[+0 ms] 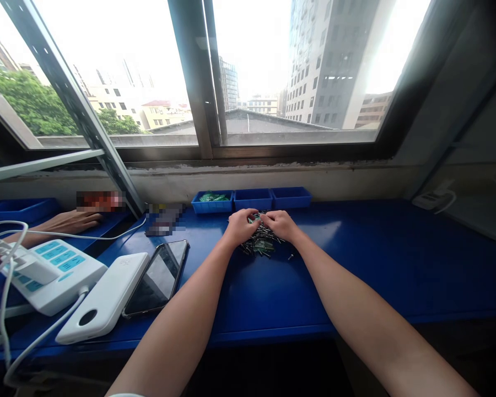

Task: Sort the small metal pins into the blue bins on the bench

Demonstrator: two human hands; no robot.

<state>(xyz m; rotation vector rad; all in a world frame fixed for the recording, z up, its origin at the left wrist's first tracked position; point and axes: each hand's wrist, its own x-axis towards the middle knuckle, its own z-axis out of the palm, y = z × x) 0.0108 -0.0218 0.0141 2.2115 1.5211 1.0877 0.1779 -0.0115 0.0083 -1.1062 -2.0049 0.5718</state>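
Note:
My left hand [243, 226] and my right hand [280, 224] are close together over a pile of dark screws [268, 236] on the blue table. Fingers of both hands are closed in a pinch on a small greenish clear plastic bag [257, 217], partly covered by the fingertips. Another greenish clear bag [264, 246] lies on the near side of the pile. A single loose screw [290, 256] rests apart, below my right wrist. The far part of the pile is hidden by my hands.
Behind the pile stand three blue bins: a left bin [213, 207] with green packets, a middle bin [253, 207] and a right bin [291, 203]. Left lie a phone [159, 278], a white power bank [107, 298] and a power strip [62, 270]. Another person's hand [76, 220] is far left.

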